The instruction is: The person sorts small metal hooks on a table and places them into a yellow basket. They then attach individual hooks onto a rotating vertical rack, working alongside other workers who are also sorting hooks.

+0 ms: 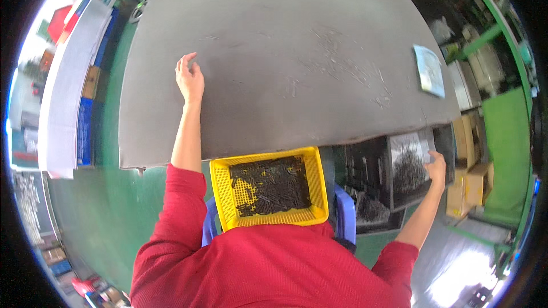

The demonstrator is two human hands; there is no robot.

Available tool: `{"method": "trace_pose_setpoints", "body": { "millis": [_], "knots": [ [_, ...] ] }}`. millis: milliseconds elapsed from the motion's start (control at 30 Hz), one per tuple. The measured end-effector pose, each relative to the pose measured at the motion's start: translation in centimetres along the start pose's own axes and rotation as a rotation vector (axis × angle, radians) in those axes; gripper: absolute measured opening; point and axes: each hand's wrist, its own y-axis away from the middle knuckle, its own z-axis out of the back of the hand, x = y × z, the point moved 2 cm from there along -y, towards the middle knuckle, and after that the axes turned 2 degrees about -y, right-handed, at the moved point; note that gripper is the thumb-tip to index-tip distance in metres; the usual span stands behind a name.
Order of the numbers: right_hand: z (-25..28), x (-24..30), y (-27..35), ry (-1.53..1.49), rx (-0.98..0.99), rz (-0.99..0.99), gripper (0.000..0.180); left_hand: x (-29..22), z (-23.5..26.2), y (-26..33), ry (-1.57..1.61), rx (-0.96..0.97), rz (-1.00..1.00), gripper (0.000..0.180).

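My left hand (190,80) is raised over the left part of the grey table (257,97), its fingers loosely bent and apart, with nothing in them. At the lower right, my right hand (436,168) is closed on the edge of a pale, see-through plastic bag (421,141) in a dark crate (390,185). Small dark strip-like parts (408,168) are heaped in that crate. Close to my body, a yellow basket (224,194) holds many small black parts (279,185). More thin dark pieces (342,65) lie scattered across the table.
A light blue packet (428,71) lies near the table's right edge. Below the first crate, another dark crate (377,225) holds similar pieces. Blue chair arms (345,214) flank the basket. Cardboard boxes (476,182) and a green rack (505,40) stand at the right.
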Motion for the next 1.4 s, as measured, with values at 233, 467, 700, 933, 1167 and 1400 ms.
{"method": "trace_pose_setpoints", "body": {
  "millis": [233,467,700,933,1167,1400],
  "knots": [
    [1.8,21.3,-3.0,-0.235,-0.488,0.489,0.041,6.0,-2.4,-7.6,-0.688,0.094,0.369,0.063],
    [-5.1,35.7,-9.3,0.001,-0.331,0.518,0.060,-7.4,-12.2,-5.2,-0.465,0.412,-0.319,0.058],
    [-7.3,44.2,-6.2,-0.449,-0.051,0.903,0.047,-15.1,-17.8,2.5,0.041,0.493,-0.690,0.046],
    [-6.4,45.6,7.1,-0.140,-0.213,1.191,0.050,-10.9,-3.1,0.3,0.437,0.404,-0.159,0.029],
    [-11.5,54.1,13.2,0.204,-0.196,1.303,0.052,-9.3,5.8,0.9,0.528,0.209,-0.061,0.028],
    [-8.6,46.7,0.7,0.172,-0.295,0.748,0.047,-4.5,15.4,5.9,0.255,0.084,0.103,0.029]
  ]
}}
